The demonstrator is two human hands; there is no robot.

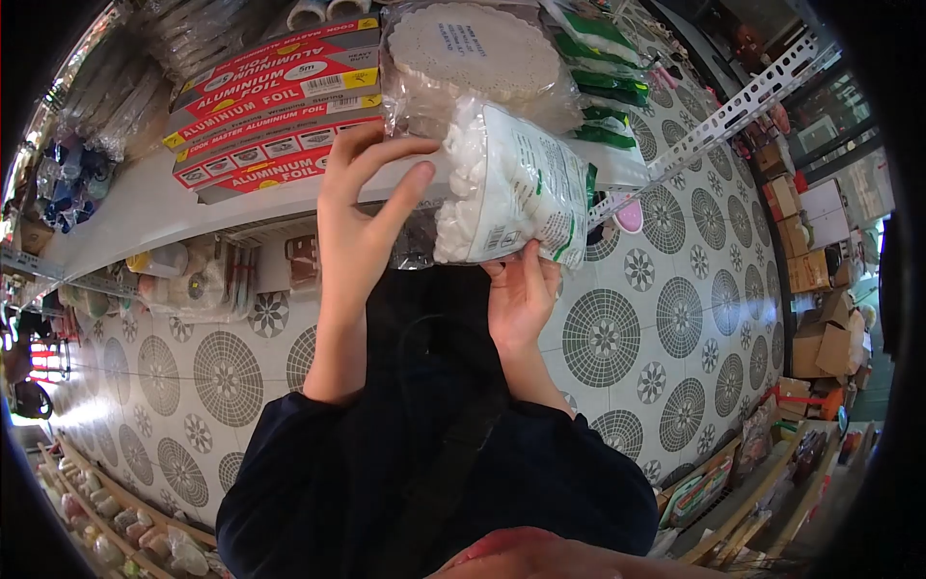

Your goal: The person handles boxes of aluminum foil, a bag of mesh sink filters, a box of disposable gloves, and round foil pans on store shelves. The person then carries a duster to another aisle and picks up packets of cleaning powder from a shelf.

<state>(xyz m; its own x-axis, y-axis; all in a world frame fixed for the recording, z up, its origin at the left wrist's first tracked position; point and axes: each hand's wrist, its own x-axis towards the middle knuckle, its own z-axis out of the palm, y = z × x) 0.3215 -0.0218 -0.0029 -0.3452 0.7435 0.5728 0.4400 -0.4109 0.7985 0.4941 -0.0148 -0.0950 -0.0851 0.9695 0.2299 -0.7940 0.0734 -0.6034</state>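
A clear plastic bag of white, cotton-like balls (521, 188) with green print is held up in front of the shelf. My right hand (524, 299) grips its lower edge, thumb on the near face and the other fingers partly hidden behind it. To the bag's left, my left hand (362, 193) is open, with fingers curved and thumb apart. Its index fingertip comes close to the bag's left side; whether it touches I cannot tell. Behind the bag lies a wrapped stack of round lace paper doilies (473, 53).
Stacked aluminium foil boxes (275, 106) stand on the white shelf (135, 217) at left. Green-and-clear packets (603, 72) lie at right, by a perforated metal upright (733, 111). Cardboard boxes (820, 338) sit across the patterned floor (603, 338).
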